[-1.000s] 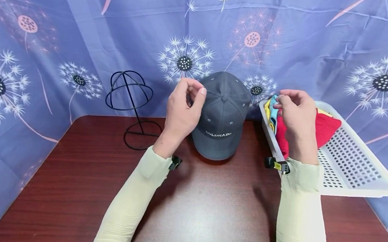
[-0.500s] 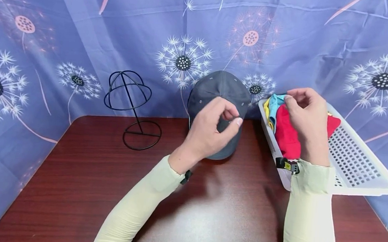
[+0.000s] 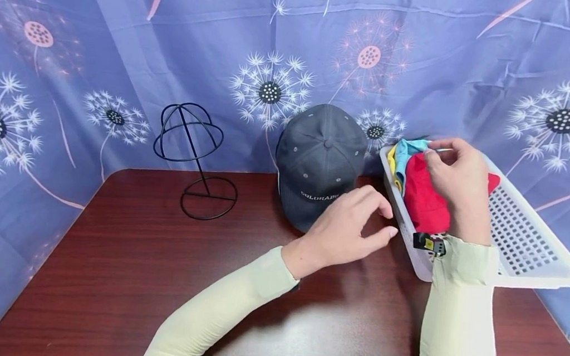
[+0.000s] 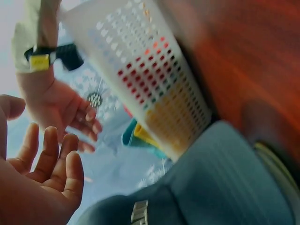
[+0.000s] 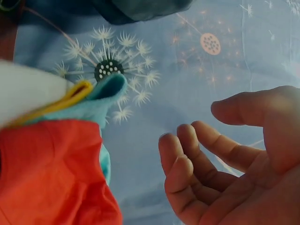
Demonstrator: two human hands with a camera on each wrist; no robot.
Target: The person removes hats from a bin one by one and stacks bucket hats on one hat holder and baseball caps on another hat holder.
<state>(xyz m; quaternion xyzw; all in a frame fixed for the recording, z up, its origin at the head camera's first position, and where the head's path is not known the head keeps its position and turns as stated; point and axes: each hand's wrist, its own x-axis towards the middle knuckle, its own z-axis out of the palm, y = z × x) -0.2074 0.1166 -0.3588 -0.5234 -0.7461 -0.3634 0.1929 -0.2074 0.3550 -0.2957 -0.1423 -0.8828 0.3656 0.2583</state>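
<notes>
My left hand [image 3: 343, 227] hovers in front of a dark grey baseball cap [image 3: 317, 147] marked COLORADO, its fingers loosely curved with nothing between them. In the left wrist view its fingers [image 4: 49, 159] bend softly, apart from the cap. Above a white perforated basket [image 3: 557, 227] hangs my right hand [image 3: 463, 178], empty, thumb and fingers parted. Red cloth [image 3: 421, 197], light blue cloth [image 3: 410, 149] and yellow cloth [image 3: 392, 161] lie in the basket's left part. The right wrist view shows the right hand [image 5: 225, 173] apart from the red cloth [image 5: 56, 173].
A black wire stand [image 3: 194, 143] with a domed top and round base stands left of the cap. The brown wooden table [image 3: 131, 277] reaches back to a blue curtain [image 3: 200, 37] printed with dandelions. The basket takes up the table's right side.
My left hand has swung right and lower, from the cap's left side across its front toward the basket. My right hand has shifted slightly right over the basket. Cap and stand stay put.
</notes>
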